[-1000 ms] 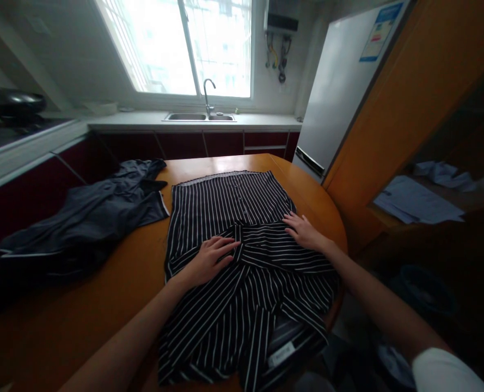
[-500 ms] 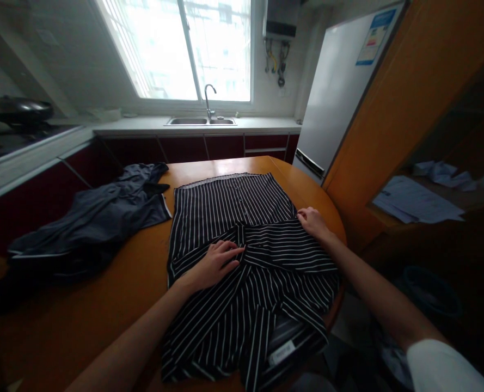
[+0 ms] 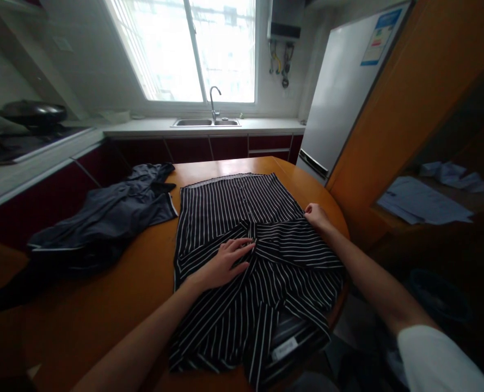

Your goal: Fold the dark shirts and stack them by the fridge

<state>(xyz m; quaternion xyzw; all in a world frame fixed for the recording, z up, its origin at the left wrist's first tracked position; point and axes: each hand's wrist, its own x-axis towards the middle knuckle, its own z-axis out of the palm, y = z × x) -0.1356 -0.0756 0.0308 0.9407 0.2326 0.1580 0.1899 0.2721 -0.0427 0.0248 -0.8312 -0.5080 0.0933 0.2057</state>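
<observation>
A black shirt with thin white stripes lies spread on the round wooden table, its sleeves folded in across the middle. My left hand rests flat on the shirt's centre, fingers stretched out over the folded left sleeve. My right hand is at the shirt's right edge, fingers curled and closed on the striped cloth there. The shirt's collar end with a white label hangs over the near table edge.
A dark grey garment lies crumpled on the table's left side. Behind are a counter with a sink and tap, a pan on a stove at left, a white fridge and a wooden cabinet holding papers at right.
My right hand slid from lying flat on the folded sleeve out to the shirt's right edge and curled shut on the cloth. My left hand stayed put.
</observation>
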